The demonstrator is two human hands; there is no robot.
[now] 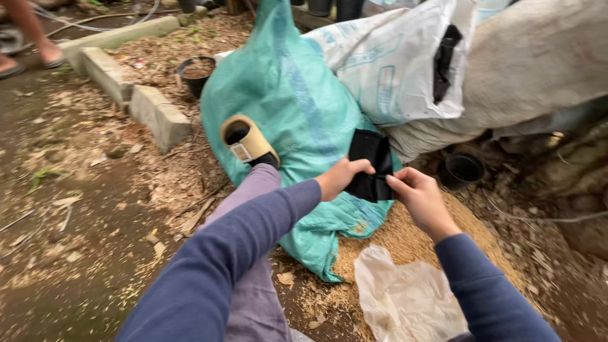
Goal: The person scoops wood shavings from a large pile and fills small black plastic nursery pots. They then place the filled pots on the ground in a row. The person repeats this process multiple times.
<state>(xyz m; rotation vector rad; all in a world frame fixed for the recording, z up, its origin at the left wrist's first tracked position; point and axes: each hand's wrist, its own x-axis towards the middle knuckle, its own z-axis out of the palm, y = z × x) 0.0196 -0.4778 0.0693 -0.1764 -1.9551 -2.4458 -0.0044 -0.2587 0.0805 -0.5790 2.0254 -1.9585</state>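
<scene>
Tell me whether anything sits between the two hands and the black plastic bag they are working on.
Nothing visible does. The left hand and right hand both already grip the black bag directly, in front of the green sack.

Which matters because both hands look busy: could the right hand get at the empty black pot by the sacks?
Probably yes. The black pot sits open on the ground just beyond the right hand, nothing between them, but that hand and the left hand both grip a black bag.

I see a black bag (370,166), a teal sack (285,95), a white sack (392,63) with pale blue print, and navy sleeves (253,240).
</scene>
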